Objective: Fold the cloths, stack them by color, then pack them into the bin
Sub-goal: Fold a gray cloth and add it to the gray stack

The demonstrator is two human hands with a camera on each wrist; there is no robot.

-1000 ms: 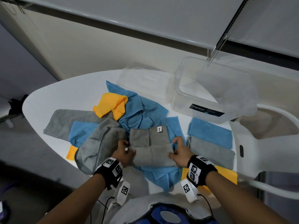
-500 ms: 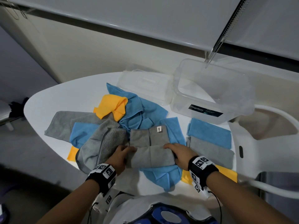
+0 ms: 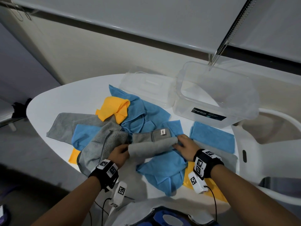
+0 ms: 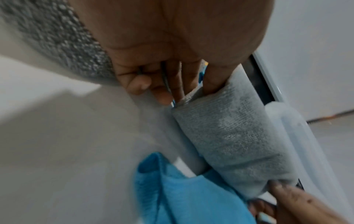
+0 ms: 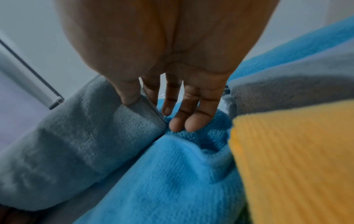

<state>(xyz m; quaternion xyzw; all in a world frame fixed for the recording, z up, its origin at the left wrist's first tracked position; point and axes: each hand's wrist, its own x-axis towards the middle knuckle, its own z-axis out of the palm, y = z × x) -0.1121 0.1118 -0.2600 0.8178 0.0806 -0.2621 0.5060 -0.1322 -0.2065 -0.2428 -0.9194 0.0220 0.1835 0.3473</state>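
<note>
A half-folded grey cloth lies in front of me over a loose blue cloth. My left hand pinches its left end; in the left wrist view the thumb and fingers close on the grey cloth. My right hand pinches the right end, thumb on the grey cloth, the other fingers over the blue cloth. The near half is lifted and rolling toward the far half with the white tag. The clear bin stands at the back right.
Folded blue, grey and orange cloths lie at the right. Unfolded grey, blue and orange cloths are heaped at the left and centre. The clear lid lies behind them. The white table edge curves at the left.
Both hands have lifted the near half of the grey cloth off the table and are carrying it away from me, over the far half. The camera view has shifted slightly.
</note>
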